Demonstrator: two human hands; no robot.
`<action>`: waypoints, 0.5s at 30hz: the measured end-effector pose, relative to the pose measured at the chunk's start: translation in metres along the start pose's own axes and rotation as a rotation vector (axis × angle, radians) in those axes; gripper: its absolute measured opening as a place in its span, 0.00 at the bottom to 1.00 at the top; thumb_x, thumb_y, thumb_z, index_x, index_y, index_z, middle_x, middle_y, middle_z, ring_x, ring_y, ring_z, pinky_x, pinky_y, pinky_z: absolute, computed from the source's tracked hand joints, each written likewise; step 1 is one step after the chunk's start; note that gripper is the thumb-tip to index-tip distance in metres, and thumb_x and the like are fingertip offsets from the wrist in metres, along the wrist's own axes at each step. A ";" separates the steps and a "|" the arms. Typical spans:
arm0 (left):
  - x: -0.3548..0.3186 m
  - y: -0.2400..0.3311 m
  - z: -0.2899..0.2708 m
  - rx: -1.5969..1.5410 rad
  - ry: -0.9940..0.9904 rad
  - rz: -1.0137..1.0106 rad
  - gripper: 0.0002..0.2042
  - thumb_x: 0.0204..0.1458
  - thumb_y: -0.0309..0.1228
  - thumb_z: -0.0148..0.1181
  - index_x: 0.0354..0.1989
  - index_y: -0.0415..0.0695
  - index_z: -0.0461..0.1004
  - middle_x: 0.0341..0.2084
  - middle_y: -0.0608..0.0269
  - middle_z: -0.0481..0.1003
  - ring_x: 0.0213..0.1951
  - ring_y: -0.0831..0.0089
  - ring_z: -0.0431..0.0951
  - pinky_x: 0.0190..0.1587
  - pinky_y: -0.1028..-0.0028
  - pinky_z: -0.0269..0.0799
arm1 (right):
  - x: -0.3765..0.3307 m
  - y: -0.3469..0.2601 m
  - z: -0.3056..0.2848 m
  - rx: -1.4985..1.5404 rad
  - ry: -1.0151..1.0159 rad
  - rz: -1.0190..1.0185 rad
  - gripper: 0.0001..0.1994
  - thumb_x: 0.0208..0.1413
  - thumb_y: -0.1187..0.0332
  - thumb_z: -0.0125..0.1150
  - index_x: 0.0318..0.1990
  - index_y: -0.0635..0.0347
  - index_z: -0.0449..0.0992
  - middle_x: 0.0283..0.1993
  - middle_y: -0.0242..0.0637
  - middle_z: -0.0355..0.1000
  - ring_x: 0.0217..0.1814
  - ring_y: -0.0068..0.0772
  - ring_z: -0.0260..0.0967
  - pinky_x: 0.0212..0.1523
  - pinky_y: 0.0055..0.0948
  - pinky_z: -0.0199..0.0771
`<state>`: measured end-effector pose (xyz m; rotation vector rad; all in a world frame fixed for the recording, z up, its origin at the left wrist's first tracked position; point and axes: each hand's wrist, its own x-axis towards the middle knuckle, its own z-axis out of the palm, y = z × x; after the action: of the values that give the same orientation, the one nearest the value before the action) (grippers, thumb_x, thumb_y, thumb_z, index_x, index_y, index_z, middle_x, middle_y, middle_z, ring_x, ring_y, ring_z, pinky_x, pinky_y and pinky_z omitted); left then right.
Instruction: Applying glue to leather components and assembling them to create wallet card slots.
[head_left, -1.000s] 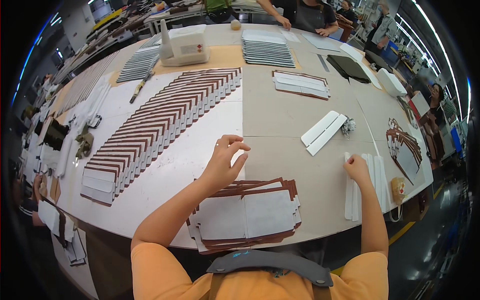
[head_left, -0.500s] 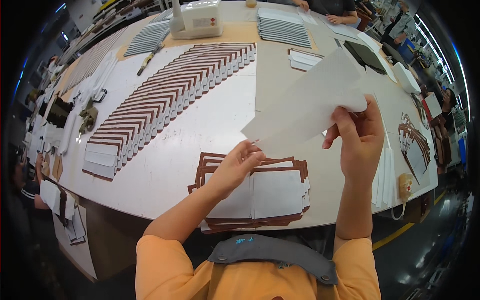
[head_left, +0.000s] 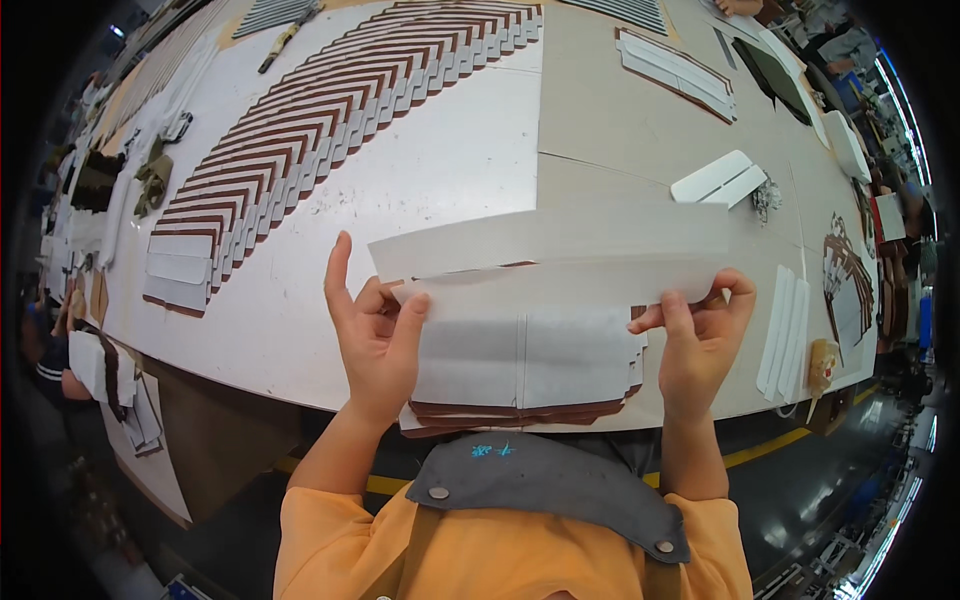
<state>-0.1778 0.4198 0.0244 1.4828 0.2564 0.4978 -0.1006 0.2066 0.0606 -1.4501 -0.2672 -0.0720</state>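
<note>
A thin white sheet (head_left: 600, 235) is stretched level between my two hands, with a crease or fold running along it. My left hand (head_left: 378, 350) pinches its near left corner between thumb and fingers, index finger raised. At the near right corner, my right hand (head_left: 700, 335) grips it between thumb and fingers. Under the sheet, close to the table's front edge, lies a stack of brown-edged pieces (head_left: 465, 365) faced with pale panels, a narrow gap down the middle. The sheet covers the far part of that stack; I cannot tell whether it touches it.
A long row of overlapping brown-and-white pieces (head_left: 300, 165) runs diagonally across the table's left. White strips (head_left: 782, 335) and a small yellowish container (head_left: 822, 365) lie at the right. Farther back are a white panel (head_left: 718, 180), another brown-edged stack (head_left: 678, 75) and a dark piece (head_left: 770, 80).
The sheet has come down from a steep tilt to level over the stack. My left hand has moved left to its corner; my right hand has lowered. The view has tipped downward.
</note>
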 end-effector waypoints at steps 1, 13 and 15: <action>-0.005 -0.006 -0.006 0.112 0.004 0.050 0.33 0.47 0.20 0.51 0.59 0.40 0.39 0.23 0.67 0.66 0.26 0.83 0.63 0.34 0.84 0.59 | -0.007 0.006 -0.003 -0.024 0.018 0.044 0.18 0.48 0.82 0.48 0.44 0.61 0.49 0.32 0.37 0.60 0.24 0.22 0.65 0.25 0.22 0.72; -0.038 -0.019 -0.024 0.766 -0.278 0.221 0.12 0.42 0.20 0.57 0.38 0.42 0.72 0.17 0.62 0.65 0.17 0.70 0.64 0.18 0.77 0.59 | -0.064 0.043 -0.051 -0.289 -0.145 0.336 0.14 0.47 0.82 0.49 0.43 0.62 0.60 0.34 0.34 0.59 0.25 0.17 0.60 0.25 0.16 0.65; -0.036 -0.019 -0.023 0.758 -0.252 0.222 0.12 0.42 0.20 0.56 0.37 0.42 0.72 0.17 0.62 0.66 0.18 0.70 0.64 0.19 0.76 0.59 | -0.066 0.044 -0.052 -0.285 -0.161 0.380 0.13 0.47 0.81 0.51 0.42 0.64 0.65 0.34 0.31 0.60 0.29 0.15 0.57 0.29 0.12 0.59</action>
<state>-0.2164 0.4230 -0.0009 2.3113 0.0765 0.3974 -0.1481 0.1538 -0.0023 -1.7711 -0.1100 0.3285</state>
